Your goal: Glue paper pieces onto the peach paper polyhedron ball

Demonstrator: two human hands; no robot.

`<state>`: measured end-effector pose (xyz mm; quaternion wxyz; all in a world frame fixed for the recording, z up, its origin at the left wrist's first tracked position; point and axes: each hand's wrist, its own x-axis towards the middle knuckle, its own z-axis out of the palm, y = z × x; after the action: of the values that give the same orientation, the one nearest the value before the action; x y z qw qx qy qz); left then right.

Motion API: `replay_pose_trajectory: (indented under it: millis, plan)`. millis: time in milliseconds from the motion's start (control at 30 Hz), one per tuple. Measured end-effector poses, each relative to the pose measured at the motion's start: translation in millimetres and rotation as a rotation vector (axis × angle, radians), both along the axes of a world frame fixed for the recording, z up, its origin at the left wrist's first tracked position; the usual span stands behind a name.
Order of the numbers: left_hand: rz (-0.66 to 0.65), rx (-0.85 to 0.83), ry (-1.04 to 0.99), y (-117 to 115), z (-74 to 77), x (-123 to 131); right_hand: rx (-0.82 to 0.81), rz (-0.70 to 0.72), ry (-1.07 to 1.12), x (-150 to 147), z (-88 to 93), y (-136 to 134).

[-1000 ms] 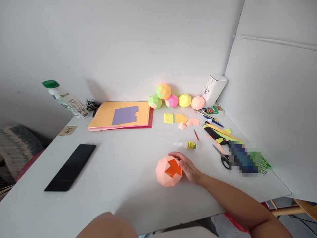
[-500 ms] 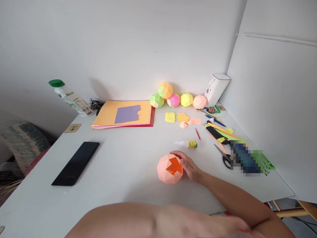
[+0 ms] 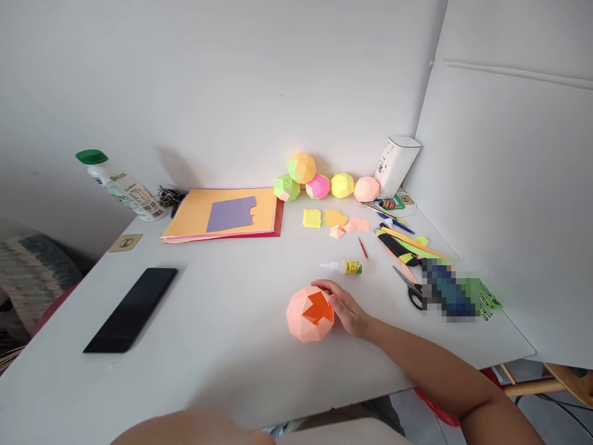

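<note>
A pink faceted paper ball [image 3: 301,318] rests on the near middle of the desk. Its upper right side has a jagged opening that shows a bright orange inside. Curled round the ball's right side, my right hand [image 3: 345,312] grips it, with the thumb at the edge of the opening and the fingers behind. Only a blurred part of my left arm [image 3: 185,428] shows at the bottom edge; the left hand itself is out of sight. Just beyond the ball lies a glue bottle [image 3: 349,266] with a white nozzle pointing left.
Several finished paper balls [image 3: 341,185] stand along the wall. Before them lie paper pieces [image 3: 312,218] and a red pencil [image 3: 363,248]. Scissors [image 3: 414,293] and a cutter [image 3: 398,248] are on the right. A phone [image 3: 132,309], paper stack [image 3: 194,216] and bottle [image 3: 132,191] occupy the left.
My left arm, which reached rightward across the bottom, has drawn back left and down. The view has shifted slightly. My right hand keeps the same hold on the ball.
</note>
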<state>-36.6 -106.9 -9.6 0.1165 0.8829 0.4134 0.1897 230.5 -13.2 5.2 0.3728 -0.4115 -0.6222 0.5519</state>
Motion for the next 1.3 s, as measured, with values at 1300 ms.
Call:
replay_pose_trajectory:
  millis: [1300]
  plan:
    - [-0.127, 0.001, -0.367, 84.8, -4.0, 46.7, 0.374, -0.253, -0.282, -29.0, 26.9, -24.8]
